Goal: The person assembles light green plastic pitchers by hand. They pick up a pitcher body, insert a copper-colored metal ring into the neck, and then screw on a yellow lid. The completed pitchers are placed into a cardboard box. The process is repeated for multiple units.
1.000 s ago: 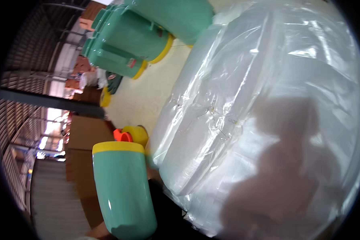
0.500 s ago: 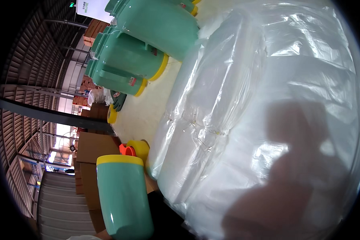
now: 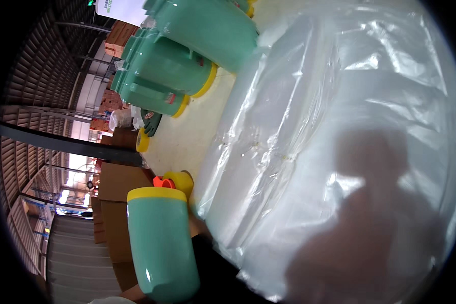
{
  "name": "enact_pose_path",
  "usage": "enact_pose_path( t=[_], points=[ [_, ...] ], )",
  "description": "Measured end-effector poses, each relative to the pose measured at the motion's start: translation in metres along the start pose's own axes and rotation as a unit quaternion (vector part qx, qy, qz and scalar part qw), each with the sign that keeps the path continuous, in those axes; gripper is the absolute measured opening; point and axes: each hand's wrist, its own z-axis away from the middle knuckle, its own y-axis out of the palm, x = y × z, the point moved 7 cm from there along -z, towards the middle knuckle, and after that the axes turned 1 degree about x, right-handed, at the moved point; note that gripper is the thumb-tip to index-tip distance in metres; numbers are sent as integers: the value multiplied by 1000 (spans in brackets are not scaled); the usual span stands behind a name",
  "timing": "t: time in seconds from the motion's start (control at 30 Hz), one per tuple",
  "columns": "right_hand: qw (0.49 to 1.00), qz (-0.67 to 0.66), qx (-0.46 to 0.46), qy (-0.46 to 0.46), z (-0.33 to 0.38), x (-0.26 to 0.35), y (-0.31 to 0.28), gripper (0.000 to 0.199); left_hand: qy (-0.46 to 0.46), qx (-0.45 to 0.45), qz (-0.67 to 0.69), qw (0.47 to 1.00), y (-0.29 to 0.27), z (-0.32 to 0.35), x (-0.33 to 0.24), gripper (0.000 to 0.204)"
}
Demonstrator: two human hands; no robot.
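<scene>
Green container (image 3: 162, 243) slightly rightward in view

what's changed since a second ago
Mainly the view shifted: the nearest green container and the yellow roll beyond its rim now appear slightly lower and further right, and more of the white panel shows at upper left. Nothing was visibly taken hold of or let go. The plastic wrapping lies as it did.
</scene>
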Motion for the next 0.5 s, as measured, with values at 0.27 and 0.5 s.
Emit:
enact_pose_path(
  t=[0.27,0.5],
  points=[
    [992,-82,12,-91,179,-11,-30,46,40,116,77,990,-25,4,-16,47],
    [875,-445,-81,-173,478,-9,-189,47,119,458,205,857,5,-6,-12,40]
  ],
)
